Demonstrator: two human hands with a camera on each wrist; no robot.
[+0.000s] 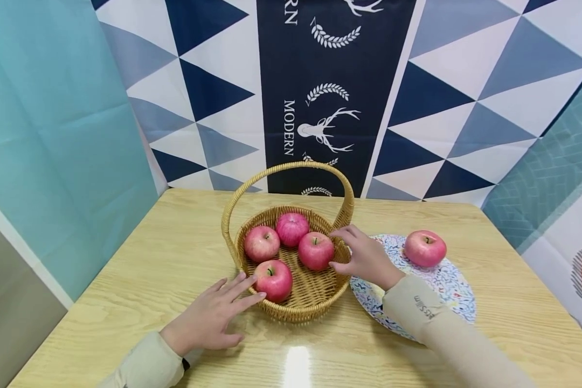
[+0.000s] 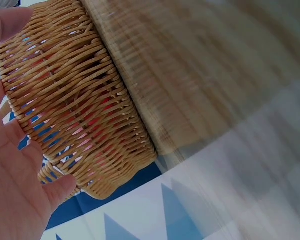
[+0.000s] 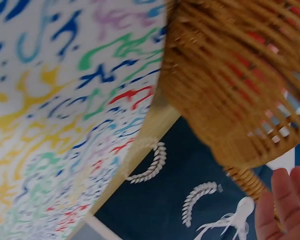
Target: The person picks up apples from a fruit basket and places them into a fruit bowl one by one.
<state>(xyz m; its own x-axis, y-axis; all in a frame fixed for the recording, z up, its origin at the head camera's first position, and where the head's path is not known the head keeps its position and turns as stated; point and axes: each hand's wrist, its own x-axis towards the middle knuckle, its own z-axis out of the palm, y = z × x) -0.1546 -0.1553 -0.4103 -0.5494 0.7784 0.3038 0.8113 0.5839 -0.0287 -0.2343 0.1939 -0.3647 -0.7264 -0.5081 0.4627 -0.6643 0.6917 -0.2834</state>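
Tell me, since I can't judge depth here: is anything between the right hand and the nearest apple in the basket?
Nothing visible. The right hand reaches over the basket rim, fingers open beside the apple, with no object between them. The handle stands behind the fingers, not in the gap.

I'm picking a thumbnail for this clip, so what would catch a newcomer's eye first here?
The round woven wicker basket at the centre of the wooden table, holding four pink-red apples. The left hand rests open at its front wall and the right hand reaches over its right rim. A fifth pink apple sits on the speckled round plate to the right.
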